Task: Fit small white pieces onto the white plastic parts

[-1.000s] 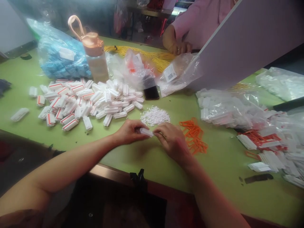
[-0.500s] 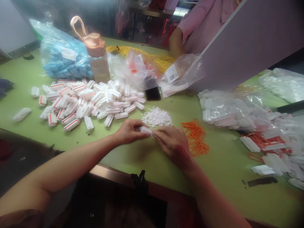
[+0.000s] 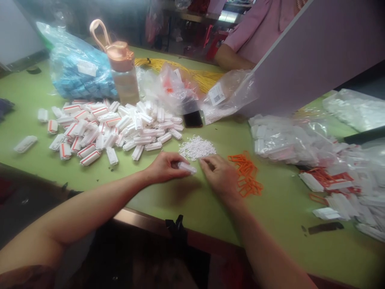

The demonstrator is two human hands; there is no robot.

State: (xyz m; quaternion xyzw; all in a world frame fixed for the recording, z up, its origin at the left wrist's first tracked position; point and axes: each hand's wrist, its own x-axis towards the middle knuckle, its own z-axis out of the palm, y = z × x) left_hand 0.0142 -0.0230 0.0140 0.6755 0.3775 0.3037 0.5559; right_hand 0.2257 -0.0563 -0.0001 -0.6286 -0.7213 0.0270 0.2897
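My left hand [image 3: 165,166] is closed around a small white plastic connector housing [image 3: 187,167], whose right end sticks out past the fingers. My right hand [image 3: 221,176] lies just right of it, apart from the housing, fingers curled with the tips close to a small heap of tiny white plastic bits [image 3: 197,147]. I cannot see anything in those fingers. A bunch of orange clips [image 3: 247,172] lies right beside the right hand on the green table [image 3: 192,200].
A large pile of white and red-striped housings [image 3: 105,128] covers the left. Behind it stand a pink-capped bottle [image 3: 122,66], a blue bag [image 3: 78,68], clear bags, yellow wires [image 3: 195,74] and a phone [image 3: 192,118]. More bagged white parts [image 3: 300,140] lie right. Another person's arm [image 3: 233,60] rests opposite.
My right hand has let go of the housing and moved slightly right and forward toward the white bits. The left hand still holds the housing. The other person's hand has drawn back.
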